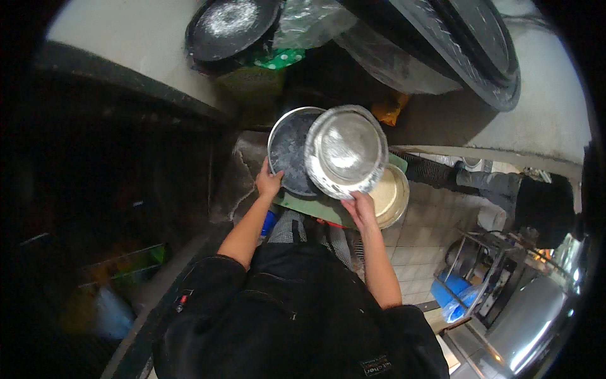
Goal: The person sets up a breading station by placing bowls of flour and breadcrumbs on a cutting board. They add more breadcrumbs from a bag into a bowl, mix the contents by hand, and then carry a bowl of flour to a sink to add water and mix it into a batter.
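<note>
My left hand grips the lower left rim of a round metal pan with a dark inside, thumb over the edge. In my right hand is the near rim of a shiny silver metal basin. The basin is tilted and covers the right part of the dark pan; whether the two touch I cannot tell. Below and to the right stands a round pan with a cream-coloured inside, partly hidden by the basin and my right hand. It rests on a green surface.
A black round pan and clear plastic bags lie at the far side. A large dark round lid or tub leans at the far right. To the right are a tiled floor, a metal rack and another person.
</note>
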`<state>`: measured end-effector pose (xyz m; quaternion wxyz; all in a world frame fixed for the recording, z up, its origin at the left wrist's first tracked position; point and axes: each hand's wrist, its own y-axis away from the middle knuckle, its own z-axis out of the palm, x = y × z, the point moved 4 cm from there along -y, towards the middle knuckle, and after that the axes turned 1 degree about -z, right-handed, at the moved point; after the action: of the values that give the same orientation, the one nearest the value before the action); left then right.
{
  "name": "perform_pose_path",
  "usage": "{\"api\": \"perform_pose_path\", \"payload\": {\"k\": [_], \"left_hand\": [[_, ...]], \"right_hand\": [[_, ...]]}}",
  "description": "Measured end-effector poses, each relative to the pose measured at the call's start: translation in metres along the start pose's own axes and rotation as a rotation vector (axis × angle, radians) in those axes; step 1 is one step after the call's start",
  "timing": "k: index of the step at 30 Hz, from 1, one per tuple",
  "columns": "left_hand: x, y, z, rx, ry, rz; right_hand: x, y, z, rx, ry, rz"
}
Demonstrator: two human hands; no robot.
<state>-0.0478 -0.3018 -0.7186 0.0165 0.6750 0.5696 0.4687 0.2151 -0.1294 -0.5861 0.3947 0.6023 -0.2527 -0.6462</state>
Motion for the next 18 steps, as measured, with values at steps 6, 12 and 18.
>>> {"api": "perform_pose_path", "payload": {"k": [6, 12, 18], "left_hand": [[-0.047, -0.033, 0.047, 0.046, -0.1, -0.038], [-0.047, -0.028, 0.063, -0.126, 0.129, 0.075], [-0.088, -0.028, 0.072, -0.437, 0.681, -0.272]], "right_hand": [[-0.008, 0.048, -0.072, 0.118, 0.176, -0.022], [0.038, -0.002, -0.063, 0.051, 0.136, 0.007], [0.066, -0.046, 0.022, 0.016, 0.12, 0.023]]}}
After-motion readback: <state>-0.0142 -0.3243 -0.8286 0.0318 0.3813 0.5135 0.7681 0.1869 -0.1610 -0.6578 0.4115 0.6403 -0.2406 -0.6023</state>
